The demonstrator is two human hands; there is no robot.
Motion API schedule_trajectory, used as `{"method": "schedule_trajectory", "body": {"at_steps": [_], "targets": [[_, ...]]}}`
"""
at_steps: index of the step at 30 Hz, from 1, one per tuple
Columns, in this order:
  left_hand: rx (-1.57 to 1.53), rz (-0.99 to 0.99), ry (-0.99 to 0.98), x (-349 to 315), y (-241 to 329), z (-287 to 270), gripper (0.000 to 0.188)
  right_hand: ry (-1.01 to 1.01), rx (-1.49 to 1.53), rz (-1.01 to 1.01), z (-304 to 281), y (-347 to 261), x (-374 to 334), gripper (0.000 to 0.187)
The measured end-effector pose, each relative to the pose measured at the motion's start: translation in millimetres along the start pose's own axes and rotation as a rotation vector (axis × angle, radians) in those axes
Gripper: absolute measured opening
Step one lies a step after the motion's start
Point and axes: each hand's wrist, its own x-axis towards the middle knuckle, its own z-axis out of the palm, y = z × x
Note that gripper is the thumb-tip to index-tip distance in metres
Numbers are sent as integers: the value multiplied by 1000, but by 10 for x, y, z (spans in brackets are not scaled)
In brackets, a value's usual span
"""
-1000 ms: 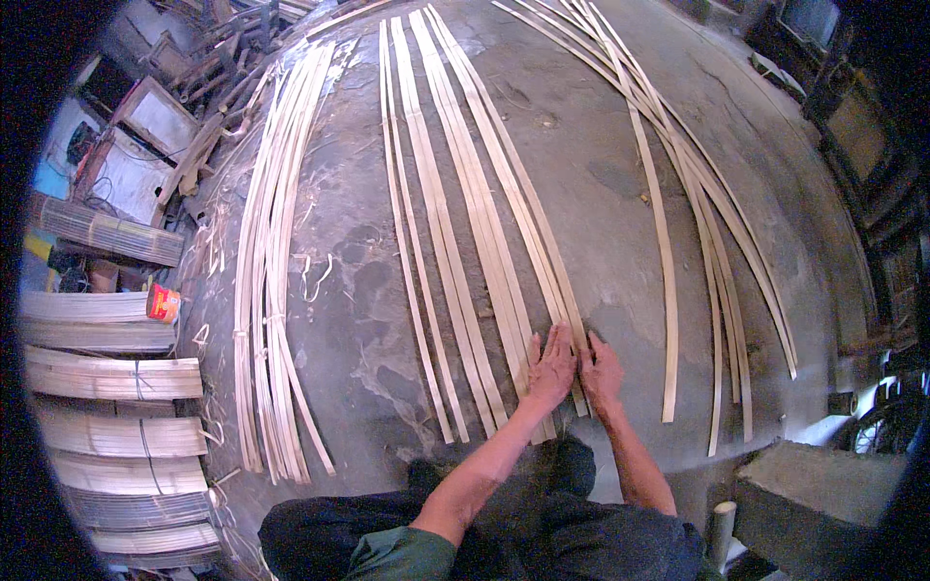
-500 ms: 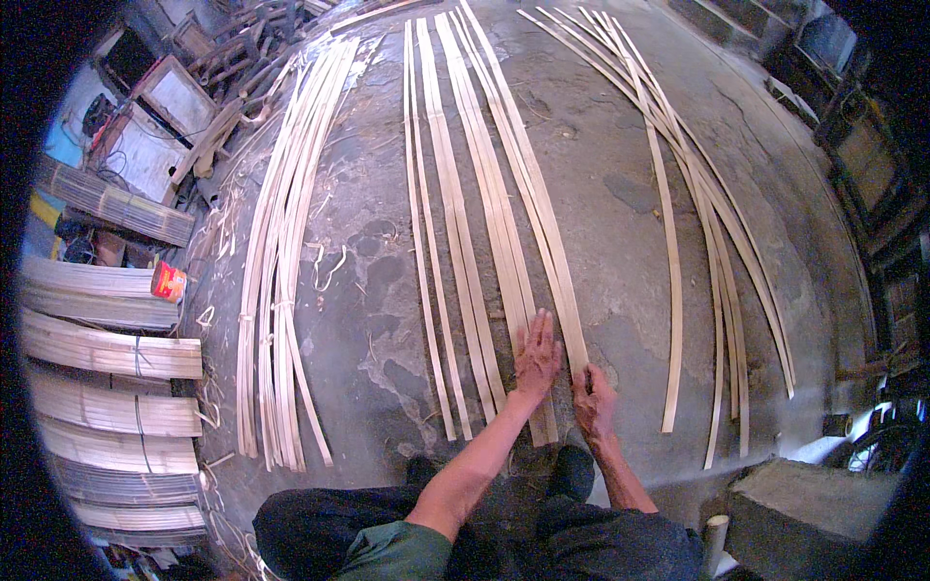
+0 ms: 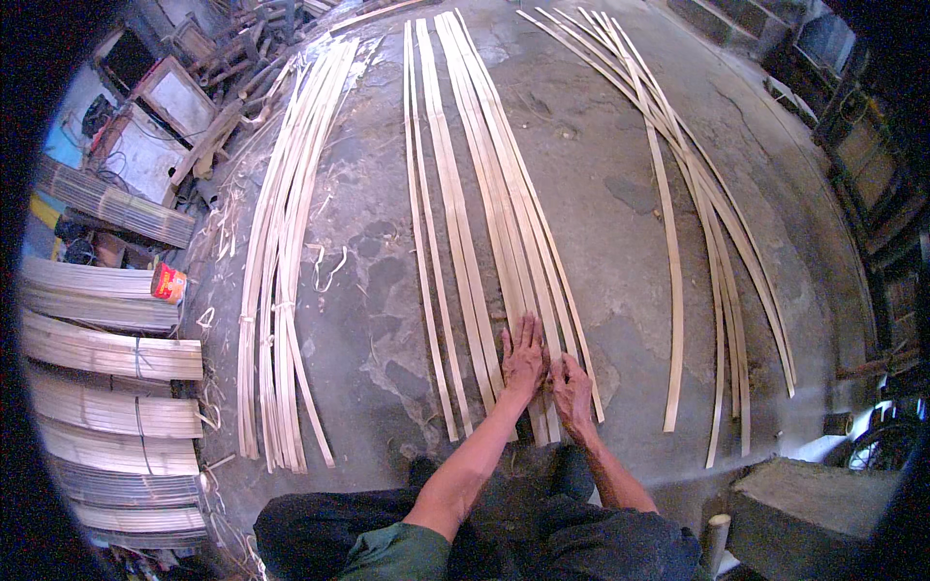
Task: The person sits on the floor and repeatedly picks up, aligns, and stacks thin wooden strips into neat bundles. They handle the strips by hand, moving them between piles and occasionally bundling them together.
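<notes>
Long, pale bamboo strips (image 3: 489, 184) lie lengthwise on the floor in front of me, side by side in a middle group. My left hand (image 3: 524, 360) rests flat on their near part, fingers stretched out. Close at its right, my right hand (image 3: 573, 389) is closed, thumb and fingertips pinched at the edge of a bamboo strip (image 3: 543, 315) beside the left fingers. Further strips (image 3: 581, 358) of the group run past the right hand's far side. The exact grip is partly hidden by the fingers.
A loosely tied bundle of strips (image 3: 281, 252) lies to the left, and crossed loose strips (image 3: 693, 174) to the right. Tied stacks of slats (image 3: 116, 358) line the left edge, with a red tin (image 3: 169, 283) on one. A concrete block (image 3: 809, 499) stands at lower right.
My right hand has moved left, toward the left hand, and a strip from the right side now lies against the middle ones. The left hand has shifted slightly left.
</notes>
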Motion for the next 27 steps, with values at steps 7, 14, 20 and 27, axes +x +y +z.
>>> {"method": "schedule_trajectory", "body": {"at_steps": [7, 14, 20, 27], "targets": [[-238, -29, 140, 88, 11, -74, 54, -39, 31, -43, -48, 199, 23, 40], [-289, 5, 162, 406, 159, -239, 66, -89, -131, -136, -51, 265, 114, 36], [-314, 51, 69, 490, 80, -271, 71, -121, -112, -82, -138, 39, 64, 38], [-327, 43, 128, 543, 118, -179, 74, -86, -336, -238, -137, 253, 184, 40]]}}
